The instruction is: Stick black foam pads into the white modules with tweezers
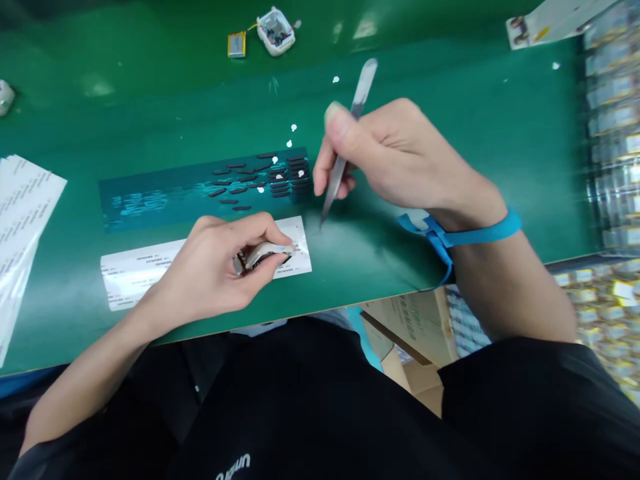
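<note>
My left hand (215,267) is closed around a small white plastic device casing (267,251), most of it hidden by the fingers. It is just over a white printed adhesive sheet (123,280). Between the thumb and fingers of my right hand (385,153) is a pair of metal tweezers (364,83), tips pointing down toward the bench, apart from the casing. A blue wrist strap (483,233) circles my right wrist. Beyond my left hand lies a teal backing sheet (165,210) carrying several thin black strips (241,208).
An opened white device (276,32) with a wired battery (237,45) lies at the back. White sheets (25,220) are stacked at left. Trays of parts (613,127) line the right side. Cardboard boxes (410,327) stand below the bench edge. Small white stickers (294,127) dot the green mat.
</note>
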Demonstrator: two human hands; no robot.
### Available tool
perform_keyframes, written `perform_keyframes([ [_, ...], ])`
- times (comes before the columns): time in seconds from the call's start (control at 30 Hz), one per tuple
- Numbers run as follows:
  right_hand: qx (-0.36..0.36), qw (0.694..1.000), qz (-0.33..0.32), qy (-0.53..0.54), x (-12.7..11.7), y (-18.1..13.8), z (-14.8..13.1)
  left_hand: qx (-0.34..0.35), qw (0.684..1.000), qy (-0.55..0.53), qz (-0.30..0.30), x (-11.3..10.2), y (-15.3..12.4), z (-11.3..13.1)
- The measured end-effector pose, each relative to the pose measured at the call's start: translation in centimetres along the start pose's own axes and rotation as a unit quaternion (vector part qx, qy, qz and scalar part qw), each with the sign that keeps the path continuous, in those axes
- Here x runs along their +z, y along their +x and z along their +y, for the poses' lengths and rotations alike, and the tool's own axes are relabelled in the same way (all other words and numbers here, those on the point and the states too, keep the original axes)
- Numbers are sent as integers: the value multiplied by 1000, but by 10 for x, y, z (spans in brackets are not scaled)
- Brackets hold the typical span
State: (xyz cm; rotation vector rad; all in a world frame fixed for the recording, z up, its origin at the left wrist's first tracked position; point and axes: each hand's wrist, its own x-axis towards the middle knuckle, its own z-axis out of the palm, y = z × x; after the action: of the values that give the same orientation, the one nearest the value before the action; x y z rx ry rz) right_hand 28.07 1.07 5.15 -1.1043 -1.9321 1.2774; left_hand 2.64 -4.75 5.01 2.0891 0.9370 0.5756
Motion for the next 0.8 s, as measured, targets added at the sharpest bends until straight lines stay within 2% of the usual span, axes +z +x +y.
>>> perform_keyframes([
  [0.17, -25, 985, -161, 51, -8, 4, 12, -4, 1000, 29, -7, 7, 0, -9],
  [0.3, 3, 970, -234, 59, -8, 4, 15, 8, 999, 47, 2, 9, 1, -8],
  [0.53, 39, 968, -234, 85, -2, 4, 13, -20, 998, 56, 2, 12, -1, -6],
  [0.63, 50, 960, -250, 116, 4, 7, 15, -2, 999, 37, 13, 13, -1, -9],
  [0.73, 6, 963, -228, 143, 7, 7, 16, 17, 999, 33, 22, 12, 0, -11],
  [0.8, -35, 969, -172, 173, 8, 5, 14, 12, 999, 29, 22, 10, 1, -11],
])
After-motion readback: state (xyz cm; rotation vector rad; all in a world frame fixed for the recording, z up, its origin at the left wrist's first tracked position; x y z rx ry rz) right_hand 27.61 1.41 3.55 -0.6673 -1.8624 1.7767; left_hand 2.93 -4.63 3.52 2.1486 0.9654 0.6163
